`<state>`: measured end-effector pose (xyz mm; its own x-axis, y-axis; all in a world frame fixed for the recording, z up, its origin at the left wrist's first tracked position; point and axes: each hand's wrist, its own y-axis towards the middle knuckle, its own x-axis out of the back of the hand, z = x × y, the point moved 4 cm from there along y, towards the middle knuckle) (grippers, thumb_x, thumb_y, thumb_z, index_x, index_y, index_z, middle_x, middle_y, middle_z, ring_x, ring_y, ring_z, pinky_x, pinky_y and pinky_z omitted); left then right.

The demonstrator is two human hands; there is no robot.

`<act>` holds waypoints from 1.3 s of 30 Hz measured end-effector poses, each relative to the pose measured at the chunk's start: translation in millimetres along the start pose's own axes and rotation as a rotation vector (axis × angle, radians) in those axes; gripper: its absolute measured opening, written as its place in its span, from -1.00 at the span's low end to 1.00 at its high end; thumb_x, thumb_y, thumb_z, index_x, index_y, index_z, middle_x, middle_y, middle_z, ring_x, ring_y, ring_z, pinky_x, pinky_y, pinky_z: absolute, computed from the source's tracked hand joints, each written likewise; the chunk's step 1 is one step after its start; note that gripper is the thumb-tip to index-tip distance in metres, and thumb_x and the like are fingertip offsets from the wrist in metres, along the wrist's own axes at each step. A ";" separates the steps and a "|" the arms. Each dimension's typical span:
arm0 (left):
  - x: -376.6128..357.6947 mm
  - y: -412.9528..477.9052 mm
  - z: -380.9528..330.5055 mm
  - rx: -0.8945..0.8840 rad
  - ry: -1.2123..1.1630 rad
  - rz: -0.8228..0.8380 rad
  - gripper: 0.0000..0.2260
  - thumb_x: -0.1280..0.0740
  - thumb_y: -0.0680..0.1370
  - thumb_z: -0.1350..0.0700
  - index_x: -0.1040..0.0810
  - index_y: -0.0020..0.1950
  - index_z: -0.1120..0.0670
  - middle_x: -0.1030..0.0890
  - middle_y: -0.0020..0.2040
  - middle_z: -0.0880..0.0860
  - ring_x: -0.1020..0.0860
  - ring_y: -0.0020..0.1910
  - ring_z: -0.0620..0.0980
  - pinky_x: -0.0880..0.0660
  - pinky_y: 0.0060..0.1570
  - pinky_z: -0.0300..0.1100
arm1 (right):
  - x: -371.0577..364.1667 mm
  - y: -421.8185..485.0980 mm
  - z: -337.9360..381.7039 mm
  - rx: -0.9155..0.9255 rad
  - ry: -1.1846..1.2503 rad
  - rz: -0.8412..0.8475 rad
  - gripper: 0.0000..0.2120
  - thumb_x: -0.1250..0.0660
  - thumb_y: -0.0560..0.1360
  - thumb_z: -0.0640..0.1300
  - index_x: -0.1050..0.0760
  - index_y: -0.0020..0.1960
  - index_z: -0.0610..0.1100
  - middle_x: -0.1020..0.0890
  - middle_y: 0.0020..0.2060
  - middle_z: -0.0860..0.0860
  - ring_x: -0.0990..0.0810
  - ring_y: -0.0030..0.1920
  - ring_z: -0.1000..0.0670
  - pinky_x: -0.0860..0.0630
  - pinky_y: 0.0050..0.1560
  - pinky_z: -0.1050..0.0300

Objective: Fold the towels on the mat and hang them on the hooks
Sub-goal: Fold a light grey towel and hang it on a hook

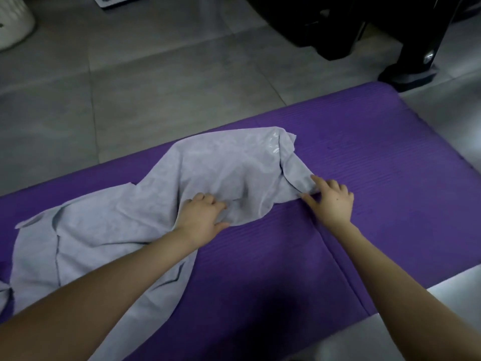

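Observation:
A pale grey towel [213, 173] lies crumpled across the purple mat [377, 157], stretching from the far middle down to the near left. My left hand [201, 217] holds a bunch of the towel's near edge, fingers curled into the fabric. My right hand [331, 200] pinches the towel's right corner between thumb and forefinger, low against the mat. No hooks are in view.
Grey tiled floor [156, 87] lies beyond the mat. A black stand with a foot [408, 74] rises at the back right, close to the mat's far corner. A white perforated basket [13, 24] sits at the back left. A white flat object [114, 0] lies at the top edge.

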<state>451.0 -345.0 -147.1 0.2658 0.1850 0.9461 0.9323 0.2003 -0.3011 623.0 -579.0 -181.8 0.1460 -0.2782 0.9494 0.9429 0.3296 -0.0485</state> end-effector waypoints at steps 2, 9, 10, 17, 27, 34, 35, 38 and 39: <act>-5.2 1.4 -4.4 0.045 -0.015 -0.025 -0.52 -0.20 0.53 -0.19 -0.34 0.41 -0.05 -0.46 0.22 0.05 -0.37 0.23 0.05 -0.36 0.16 -0.08 | -6.5 11.7 2.8 0.029 -0.027 0.006 -0.53 -0.36 0.45 0.13 -0.49 0.29 -0.04 -0.55 0.13 -0.15 -0.46 0.10 -0.25 -0.28 0.10 -0.10; -15.5 8.2 -35.1 -0.029 -0.195 -0.241 -0.66 -0.38 0.44 -0.07 -0.62 0.10 0.11 -0.60 -0.02 0.10 -0.53 0.00 0.14 -0.48 -0.05 -0.05 | 27.6 21.7 -20.0 -0.174 0.322 -0.187 -0.77 -0.24 0.56 -0.03 -0.58 0.05 -0.15 -0.64 -0.05 -0.15 -0.57 0.00 -0.21 -0.34 0.02 0.01; -13.4 10.5 -37.9 -0.044 -0.228 -0.268 -0.65 -0.34 0.44 -0.10 -0.63 0.07 0.11 -0.61 -0.07 0.09 -0.54 -0.04 0.13 -0.50 -0.10 -0.07 | 46.6 23.6 -32.6 -0.230 0.375 -0.262 -0.75 -0.24 0.56 -0.02 -0.57 0.06 -0.16 -0.65 -0.06 -0.17 -0.57 0.01 -0.22 -0.39 -0.01 0.00; -14.8 12.1 -55.6 -0.136 -0.327 -0.183 -0.43 -0.10 0.39 -0.30 -0.61 0.12 0.06 -0.58 -0.03 0.06 -0.51 0.00 0.09 -0.50 -0.03 -0.11 | 91.4 45.4 -132.8 -0.496 0.139 -0.161 -0.68 -0.24 0.54 0.01 -0.52 0.21 -0.13 -0.59 0.10 -0.26 -0.52 0.15 -0.30 -0.44 0.09 -0.10; -60.4 -21.8 -86.6 -0.089 -0.133 0.097 -0.65 -0.26 0.56 -0.01 -0.43 0.32 0.06 -0.48 0.16 0.07 -0.44 0.13 0.04 -0.41 0.07 -0.17 | 43.4 -4.0 -128.8 -0.389 0.145 -0.171 -0.63 -0.15 0.49 -0.32 -0.45 0.27 -0.15 -0.51 0.08 -0.25 -0.51 0.04 -0.30 -0.38 -0.01 -0.05; -64.9 -30.1 -109.3 -0.232 -0.327 0.413 -0.79 -0.24 0.57 0.07 -0.54 0.18 0.03 -0.57 0.12 -0.04 -0.52 0.05 -0.09 -0.44 0.02 -0.22 | 65.5 -14.8 -157.0 -0.357 -0.271 -0.046 -0.67 -0.23 0.43 -0.30 -0.58 0.14 -0.10 -0.52 0.02 -0.23 -0.50 -0.03 -0.30 -0.35 0.04 -0.07; -59.9 -24.9 -107.8 -0.237 -0.358 0.403 -0.77 -0.26 0.56 0.03 -0.54 0.20 0.00 -0.57 0.13 -0.05 -0.52 0.06 -0.11 -0.45 0.06 -0.22 | 66.0 -11.6 -152.4 -0.321 -0.348 -0.032 -0.69 -0.25 0.42 -0.27 -0.59 0.11 -0.10 -0.53 0.03 -0.22 -0.49 0.01 -0.29 -0.31 0.09 -0.08; -35.2 12.5 -90.0 -0.185 -0.341 0.157 -0.69 -0.25 0.53 -0.04 -0.56 0.20 0.05 -0.58 0.12 0.05 -0.52 0.10 0.03 -0.43 0.13 -0.16 | 68.0 5.3 -121.6 -0.153 -0.298 -0.127 -0.69 -0.29 0.44 -0.19 -0.57 0.16 -0.16 -0.55 0.08 -0.23 -0.46 0.05 -0.30 -0.30 0.10 -0.11; -28.2 27.9 -81.7 -0.151 -0.326 0.040 -0.65 -0.23 0.49 -0.05 -0.59 0.17 0.08 -0.59 0.09 0.11 -0.53 0.08 0.12 -0.43 0.11 -0.13 | 65.9 14.6 -108.1 -0.100 -0.243 -0.147 -0.68 -0.28 0.47 -0.16 -0.54 0.20 -0.16 -0.55 0.11 -0.21 -0.47 0.07 -0.30 -0.31 0.10 -0.12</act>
<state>489.5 -423.2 -172.4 0.2331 0.4920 0.8388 0.9551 0.0465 -0.2927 678.7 -690.0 -153.5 -0.0587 -0.0881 0.9944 0.9751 0.2083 0.0761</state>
